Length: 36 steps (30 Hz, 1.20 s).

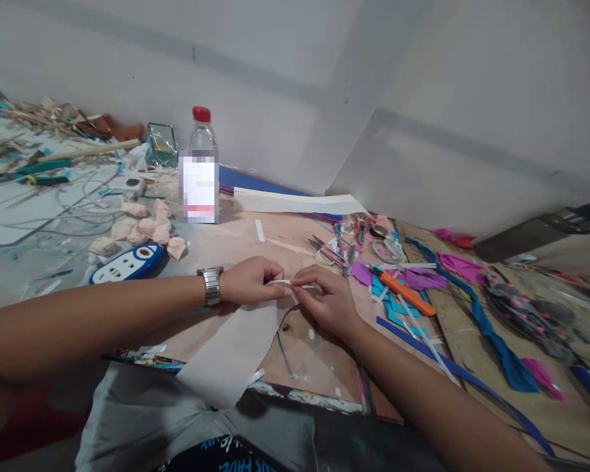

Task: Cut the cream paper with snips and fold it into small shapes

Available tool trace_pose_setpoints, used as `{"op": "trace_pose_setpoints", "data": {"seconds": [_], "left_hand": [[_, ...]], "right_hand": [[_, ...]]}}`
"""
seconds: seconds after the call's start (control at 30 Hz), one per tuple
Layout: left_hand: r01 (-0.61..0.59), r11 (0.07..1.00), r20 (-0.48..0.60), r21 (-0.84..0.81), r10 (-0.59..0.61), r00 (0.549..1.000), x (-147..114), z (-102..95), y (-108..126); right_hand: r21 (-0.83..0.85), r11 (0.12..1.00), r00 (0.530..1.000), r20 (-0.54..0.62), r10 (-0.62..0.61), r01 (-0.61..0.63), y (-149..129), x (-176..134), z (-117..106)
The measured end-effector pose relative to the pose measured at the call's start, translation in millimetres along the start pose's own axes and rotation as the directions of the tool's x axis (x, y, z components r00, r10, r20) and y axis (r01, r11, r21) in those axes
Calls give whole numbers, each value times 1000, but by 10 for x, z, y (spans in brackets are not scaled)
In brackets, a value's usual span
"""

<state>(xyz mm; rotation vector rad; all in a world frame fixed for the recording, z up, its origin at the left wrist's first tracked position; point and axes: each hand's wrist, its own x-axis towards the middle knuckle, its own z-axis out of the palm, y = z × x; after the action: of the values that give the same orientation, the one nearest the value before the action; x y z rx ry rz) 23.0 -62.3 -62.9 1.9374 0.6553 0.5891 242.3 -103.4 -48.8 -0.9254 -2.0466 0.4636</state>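
A long white sheet of paper (pixel 233 347) runs from the table's front edge up to my hands. My left hand (pixel 250 280), with a metal watch at the wrist, pinches the paper's far end between thumb and fingers. Fingertips almost meeting it, my right hand (pixel 328 298) pinches the same end, where a narrow pale edge looks folded or rolled. The exact form of that edge is partly hidden by the fingers. Just beyond my right hand lie small scissors (pixel 328 252) and an orange utility knife (pixel 407 293).
A red-capped bottle (pixel 204 141) stands at the back, beside a white paper strip (pixel 295 202). To the left are crumpled peach pieces (pixel 146 228), a blue power strip (pixel 128 263) and pliers (pixel 44 172). Blue ribbon (pixel 476 314) and purple scraps (pixel 425 278) lie right.
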Motion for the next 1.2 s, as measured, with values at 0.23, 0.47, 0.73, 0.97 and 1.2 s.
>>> {"op": "trace_pose_setpoints", "data": {"seconds": [0.23, 0.47, 0.73, 0.97, 1.2], "left_hand": [[-22, 1000, 3, -10, 22, 1000, -12, -14, 46], [-16, 1000, -8, -23, 16, 1000, -5, -29, 76], [-15, 1000, -26, -26, 14, 1000, -5, -30, 67], [1, 999, -39, -44, -3, 999, 4, -22, 53], [3, 999, -11, -42, -4, 1000, -3, -16, 50]], "right_hand": [[9, 1000, 1000, 7, -6, 6, -2, 0, -9], [13, 999, 999, 13, -39, 39, 0, -1, -5], [19, 999, 999, 15, -42, 42, 7, -3, -5], [2, 999, 999, 22, -45, 45, -2, 10, -10], [2, 1000, 999, 50, -12, 12, -24, 19, -9]]}}
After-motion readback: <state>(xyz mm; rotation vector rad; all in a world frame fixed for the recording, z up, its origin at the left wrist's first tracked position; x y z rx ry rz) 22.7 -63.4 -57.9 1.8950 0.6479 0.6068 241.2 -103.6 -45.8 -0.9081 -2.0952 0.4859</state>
